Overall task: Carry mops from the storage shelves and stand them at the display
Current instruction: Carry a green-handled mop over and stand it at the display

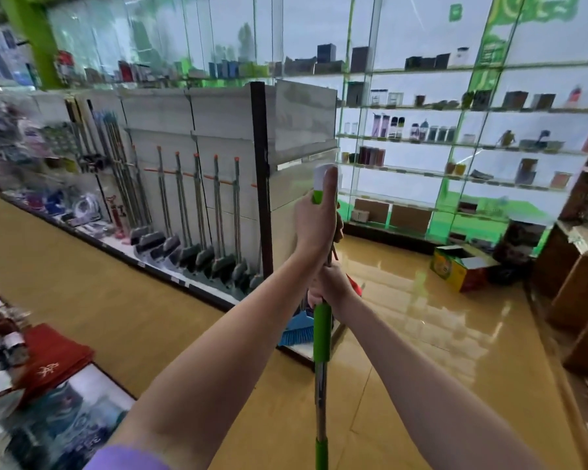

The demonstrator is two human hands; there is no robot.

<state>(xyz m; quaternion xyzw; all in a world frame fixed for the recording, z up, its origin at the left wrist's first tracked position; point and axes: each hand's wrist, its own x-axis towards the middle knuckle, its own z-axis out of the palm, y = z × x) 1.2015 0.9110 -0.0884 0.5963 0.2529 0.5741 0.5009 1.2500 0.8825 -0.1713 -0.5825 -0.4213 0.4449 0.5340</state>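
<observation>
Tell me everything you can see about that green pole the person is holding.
The mop handle stands nearly upright: a shiny metal shaft with bright green sleeves and a white cap on top. The left hand grips it just under the cap; the right hand grips it lower down. Its bottom end runs out of frame, so no mop head shows.

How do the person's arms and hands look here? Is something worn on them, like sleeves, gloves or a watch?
Both forearms are bare up to the hands. The left hand and the right hand wear no gloves, and no watch or bracelet shows on either wrist. The only clothing in view is a bit of purple sleeve at the lower edge, on the left arm. Rings cannot be made out.
</observation>
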